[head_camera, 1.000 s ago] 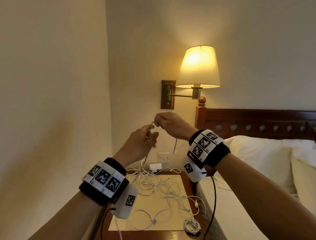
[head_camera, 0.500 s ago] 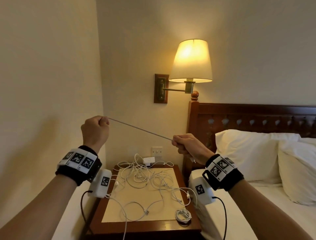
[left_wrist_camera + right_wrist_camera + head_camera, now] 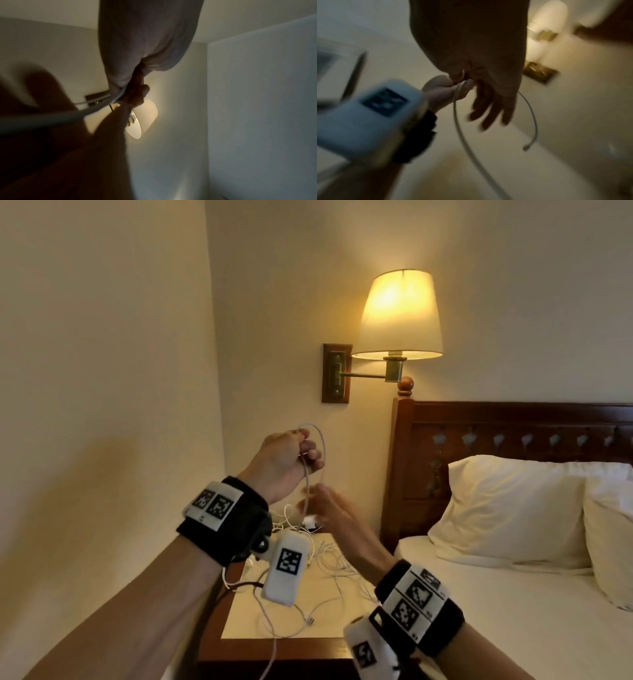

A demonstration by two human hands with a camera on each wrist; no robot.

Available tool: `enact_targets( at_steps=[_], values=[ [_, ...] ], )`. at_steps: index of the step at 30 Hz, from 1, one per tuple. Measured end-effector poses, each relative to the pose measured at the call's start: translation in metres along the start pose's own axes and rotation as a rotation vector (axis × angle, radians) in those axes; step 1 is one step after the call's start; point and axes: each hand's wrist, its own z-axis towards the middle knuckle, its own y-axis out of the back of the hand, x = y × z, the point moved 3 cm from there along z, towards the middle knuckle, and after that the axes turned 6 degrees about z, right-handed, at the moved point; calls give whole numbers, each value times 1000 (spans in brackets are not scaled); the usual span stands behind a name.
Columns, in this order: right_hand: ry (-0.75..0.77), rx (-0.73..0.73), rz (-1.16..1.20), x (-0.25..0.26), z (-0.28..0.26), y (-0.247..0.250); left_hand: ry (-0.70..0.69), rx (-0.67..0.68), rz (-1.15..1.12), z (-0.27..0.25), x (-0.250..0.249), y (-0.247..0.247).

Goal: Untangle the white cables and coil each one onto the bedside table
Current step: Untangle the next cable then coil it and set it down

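The left hand is gripping a white cable up in the air, well above the bench and below the lit wall lamp. Its fingers are curling round the cable, which is arching out of the fist in a small loop and then dropping in a long strand toward the bench. In the left wrist view the same cable is running out from between the curled fingers, with the lamp glowing just behind them.

The right hand is hovering just below the left hand, blurred by motion. Its fingers are reaching out straight and loose, and it is grasping nothing; whether the fingertips are touching the hanging strand I cannot tell. In the right wrist view the straightened fingers are lying beside the loop, and the loop's free end is carrying a small plug that is hanging clear of both hands.

On the bench, under the hands, a tangle of more white cables is sprawling over the pale top, one strand trailing over the near edge. A bed with a white pillow and a dark wooden headboard is standing just beside the bench, on the side away from the corner wall. Both wrists are wearing black bands with white marker tags.
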Motion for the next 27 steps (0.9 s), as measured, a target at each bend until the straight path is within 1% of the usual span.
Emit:
enact_targets(
  at_steps=[1,2,3,4,6,9,11,12,14,15,16,17,18,19,20,21,22,23,25,26,27],
  values=[
    [-114,135,186,-3,-8,-13,-7,-27,-2,1,-2,2],
    [-183,210,350,-4,-14,-18,-24,-71,26,2,-5,9],
    [-225,238,461,-4,-18,-17,-46,-126,70,3,-7,19],
    [-244,243,501,-4,-19,-11,-71,-184,112,4,-10,31],
    [-260,252,429,0,-19,2,-117,-279,174,3,-11,58],
    [-246,290,197,13,-19,24,-213,-447,221,-3,-12,97],
    [-242,296,68,19,-22,38,-226,-556,249,-5,-13,120],
    [-240,288,9,21,-23,46,-209,-569,285,-5,-11,127],
    [-234,224,-98,26,-20,60,-121,-512,420,-2,0,135],
    [-221,182,-134,29,-16,64,-47,-463,559,-1,7,135],
    [-198,148,-155,32,-10,67,55,-409,762,0,15,134],
    [-169,128,-187,36,-3,69,168,-364,1029,-3,20,130],
    [-136,116,-244,38,4,69,245,-352,1313,-8,22,126],
    [-107,112,-323,39,11,68,236,-386,1556,-10,20,120],
    [-81,117,-405,40,18,65,165,-438,1691,-13,18,110],
    [-63,132,-474,41,24,61,51,-463,1714,-15,16,97],
    [-51,149,-524,40,29,55,-97,-424,1654,-17,16,81],
    [-43,164,-551,40,34,50,-220,-330,1536,-19,19,64],
    [-17,178,-570,43,41,42,-354,-92,1329,-21,28,32],
    [0,182,-573,44,44,39,-403,-13,1286,-21,33,23],
    [15,186,-573,46,45,38,-460,20,1261,-22,36,16]
  ],
)
